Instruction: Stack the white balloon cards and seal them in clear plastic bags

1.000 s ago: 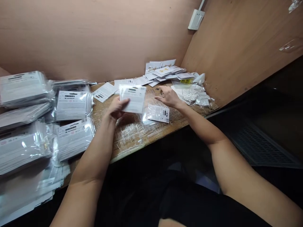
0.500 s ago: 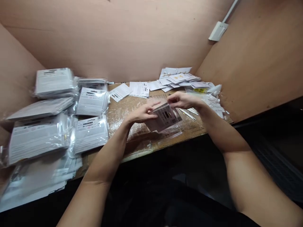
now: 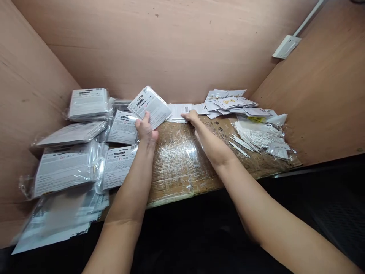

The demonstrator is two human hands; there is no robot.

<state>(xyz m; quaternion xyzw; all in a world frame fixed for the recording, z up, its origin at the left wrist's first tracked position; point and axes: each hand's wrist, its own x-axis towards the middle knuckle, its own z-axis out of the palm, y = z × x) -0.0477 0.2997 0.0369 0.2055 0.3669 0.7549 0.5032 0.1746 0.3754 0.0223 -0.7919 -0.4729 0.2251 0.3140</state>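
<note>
My left hand (image 3: 146, 131) is closed round the lower corner of a small stack of printed white cards (image 3: 151, 106), thumb on the front face. The stack is held tilted above the table, near the back wall, its hang-hole end up. My right hand (image 3: 193, 117) is at a low pile of white cards (image 3: 175, 110) on the table's back part. Its thumb lies over the pile's right side, and the other fingers are mostly hidden. Beside it, more loose white cards (image 3: 199, 109) lie to the right.
Bagged packs of cards (image 3: 67, 165) are piled at the left, with flat clear bags (image 3: 57, 220) in front. Overlapping cards (image 3: 232, 102), white sticks (image 3: 241, 146) and a clear bag of white pieces (image 3: 262, 133) are at the right. Wooden walls (image 3: 171, 45) enclose the tape-covered table (image 3: 176, 167).
Both hands were together on a card pack over the table's middle. My left hand has lifted cards to the back left; my right has moved to the back pile. The camera view has shifted.
</note>
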